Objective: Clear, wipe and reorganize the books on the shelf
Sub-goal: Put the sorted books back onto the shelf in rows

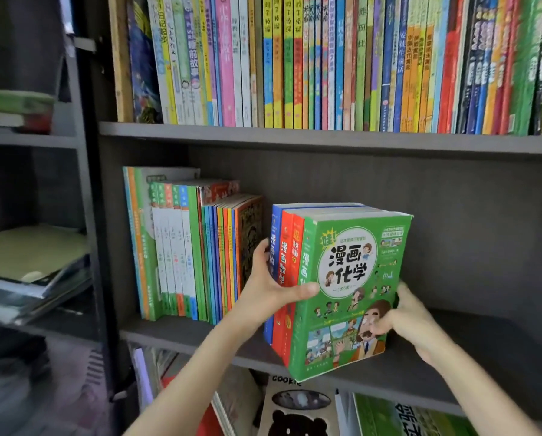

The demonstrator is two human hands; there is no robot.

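Middle shelf (452, 382); standing row (194, 256) at its left. Four-book set (342, 287) tilted near the front edge, apart from row. Left hand (272, 287) clamping spines, thumb across cover; right hand (404, 319) fingers curled on lower right edge. Squeeze together, level, slide left flush against row.

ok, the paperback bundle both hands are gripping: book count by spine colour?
Blue-spined paperback: 1
Red-spined paperbacks: 2
Green-spined paperback with cartoon cover: 1
Total in the bundle: 4
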